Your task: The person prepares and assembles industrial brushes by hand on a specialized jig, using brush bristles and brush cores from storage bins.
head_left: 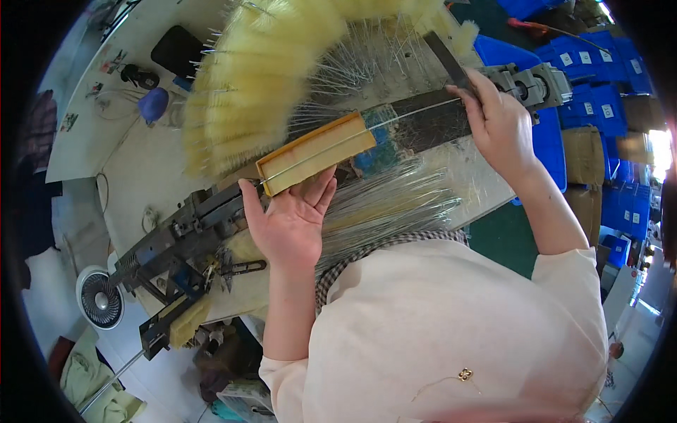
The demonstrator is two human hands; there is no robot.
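My right hand [504,123] is closed round the lower end of a dark flat bar [444,60], at the right end of the bench machine. A thin metal wire [416,111] runs from beside those fingers to the left, over a shallow yellowish tray [317,154] with an orange-brown rim. My left hand [289,218] is palm up with fingers apart, its fingertips partly hidden at the tray's near edge. Its thumb stretches up by the wire's left end. The long dark machine [211,215] lies slantwise across the table.
Yellow bristle brushes on wire stems [261,92] stand in a big arc behind the tray. Loose wires [395,201] lie in front of it. Black-handled scissors [243,268] rest near the machine. A fan [100,296] is at left; blue bins [589,56] are stacked at right.
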